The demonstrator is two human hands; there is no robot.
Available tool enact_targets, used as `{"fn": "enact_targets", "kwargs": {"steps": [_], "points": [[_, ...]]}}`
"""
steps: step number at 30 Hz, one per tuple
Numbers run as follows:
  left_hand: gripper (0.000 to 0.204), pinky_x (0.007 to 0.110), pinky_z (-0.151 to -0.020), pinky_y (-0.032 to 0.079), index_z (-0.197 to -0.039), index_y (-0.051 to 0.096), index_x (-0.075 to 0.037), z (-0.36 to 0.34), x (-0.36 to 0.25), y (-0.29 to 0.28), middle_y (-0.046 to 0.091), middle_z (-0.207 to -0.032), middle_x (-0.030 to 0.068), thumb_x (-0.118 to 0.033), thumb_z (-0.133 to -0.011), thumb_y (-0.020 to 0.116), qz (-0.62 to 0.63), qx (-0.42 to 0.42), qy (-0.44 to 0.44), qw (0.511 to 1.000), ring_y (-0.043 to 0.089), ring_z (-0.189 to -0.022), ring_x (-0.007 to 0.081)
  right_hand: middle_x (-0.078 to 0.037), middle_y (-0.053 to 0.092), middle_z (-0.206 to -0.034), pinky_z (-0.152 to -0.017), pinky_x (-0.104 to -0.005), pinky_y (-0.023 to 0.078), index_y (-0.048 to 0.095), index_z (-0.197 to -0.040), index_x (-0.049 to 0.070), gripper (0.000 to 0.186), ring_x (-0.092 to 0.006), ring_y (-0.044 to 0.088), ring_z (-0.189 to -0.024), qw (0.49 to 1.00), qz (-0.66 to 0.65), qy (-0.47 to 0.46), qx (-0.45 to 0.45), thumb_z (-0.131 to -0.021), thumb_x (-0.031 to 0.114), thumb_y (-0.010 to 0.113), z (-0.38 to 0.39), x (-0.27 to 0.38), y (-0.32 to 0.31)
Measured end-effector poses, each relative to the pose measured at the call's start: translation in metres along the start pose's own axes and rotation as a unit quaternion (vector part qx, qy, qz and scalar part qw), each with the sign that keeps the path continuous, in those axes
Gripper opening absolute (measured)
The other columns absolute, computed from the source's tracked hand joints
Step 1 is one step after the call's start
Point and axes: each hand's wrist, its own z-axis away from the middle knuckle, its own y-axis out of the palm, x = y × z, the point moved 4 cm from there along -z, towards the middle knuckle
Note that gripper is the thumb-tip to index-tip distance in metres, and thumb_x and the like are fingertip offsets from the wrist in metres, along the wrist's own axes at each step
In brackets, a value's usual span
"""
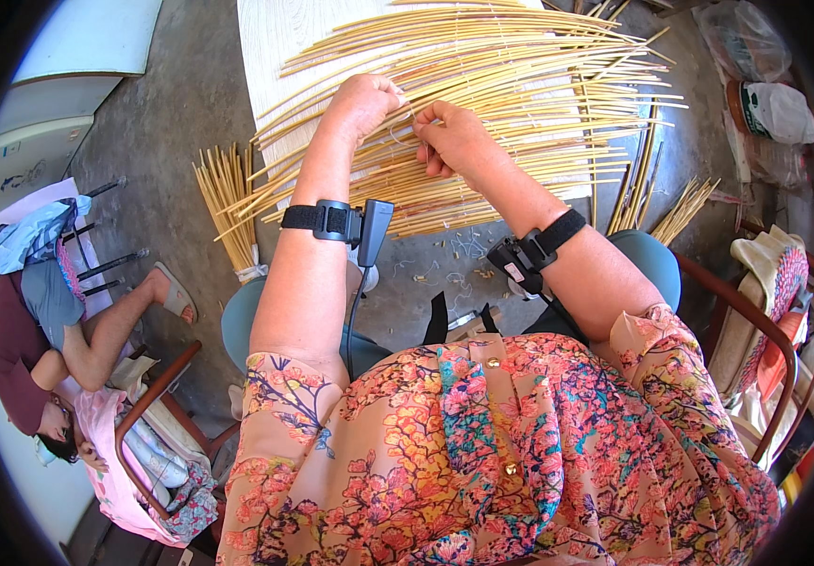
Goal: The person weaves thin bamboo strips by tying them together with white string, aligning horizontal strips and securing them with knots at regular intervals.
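Observation:
A mat of thin yellow reeds (511, 104), joined by rows of pale string, lies before me on a light board. My left hand (365, 106) is over its left-middle part, thumb and forefinger pinched on the white string (409, 109). Just right of it, my right hand (454, 141) is closed too, its thumb and forefinger pressed together where the string runs. A loop of the string hangs between the two hands. The exact hold of my right fingertips is partly hidden. Both forearms wear black straps with small devices.
Bundles of reeds (226, 198) stand at the left and a smaller bundle (685, 209) at the right. String scraps and cut ends litter the floor (435, 269). At the left a person (34, 349) sits on a chair. Another wooden-armed chair (756, 330) stands at the right, near plastic bags (775, 113).

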Motion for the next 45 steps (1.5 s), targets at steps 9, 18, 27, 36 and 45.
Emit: {"fn": "enact_targets", "kwargs": {"steps": [9,18,27,36,45], "points": [[0.010,0.026,-0.067,0.042,-0.076,0.067,-0.002,0.002,-0.001,0.000,0.062,-0.072,0.0040,-0.012,-0.074,0.065,0.012,0.000,-0.009,1.000,0.053,-0.068,0.0123,-0.008,0.061,-0.062,-0.038,-0.0268,0.045,0.055,-0.095,0.003,0.015,-0.0145,0.058,-0.045,1.000,0.004,-0.002,0.002,-0.089,0.016,0.052,0.000,0.000,0.000],[0.010,0.025,-0.065,0.042,-0.076,0.067,-0.002,0.000,0.001,0.000,0.062,-0.070,0.0032,-0.012,-0.073,0.065,0.004,0.006,-0.008,1.000,0.052,-0.066,0.0117,-0.003,0.057,-0.061,-0.035,-0.0211,0.036,0.054,-0.092,0.007,0.010,-0.0086,0.050,-0.042,1.000,-0.008,0.010,-0.002,-0.089,0.016,0.053,0.003,0.001,0.001],[0.012,0.026,-0.068,0.043,-0.079,0.069,-0.002,0.004,-0.003,-0.002,0.064,-0.073,0.0052,-0.012,-0.072,0.067,-0.003,-0.015,0.018,1.000,0.055,-0.069,0.0131,-0.001,0.054,-0.060,-0.035,-0.0208,0.034,0.055,-0.092,0.007,0.010,-0.0076,0.048,-0.042,1.000,-0.018,0.013,-0.005,-0.088,0.016,0.053,0.005,0.002,0.000],[0.016,0.027,-0.071,0.044,-0.084,0.070,-0.001,0.002,0.000,0.000,0.066,-0.078,0.0064,-0.010,-0.070,0.070,-0.003,-0.012,0.015,1.000,0.057,-0.073,0.0142,-0.005,0.055,-0.058,-0.039,-0.0260,0.040,0.058,-0.090,0.003,0.010,-0.0125,0.050,-0.043,0.996,-0.066,-0.011,-0.054,-0.086,0.011,0.055,0.000,-0.007,0.001],[0.018,0.029,-0.065,0.046,-0.081,0.070,-0.001,-0.006,0.011,0.001,0.065,-0.071,0.0099,-0.013,-0.068,0.072,0.051,-0.016,0.027,0.998,0.056,-0.066,0.0166,-0.006,0.056,-0.060,-0.038,-0.0254,0.039,0.055,-0.091,0.004,0.008,-0.0127,0.051,-0.044,0.996,-0.077,-0.002,-0.052,-0.087,0.011,0.054,-0.002,-0.006,-0.001]]}}
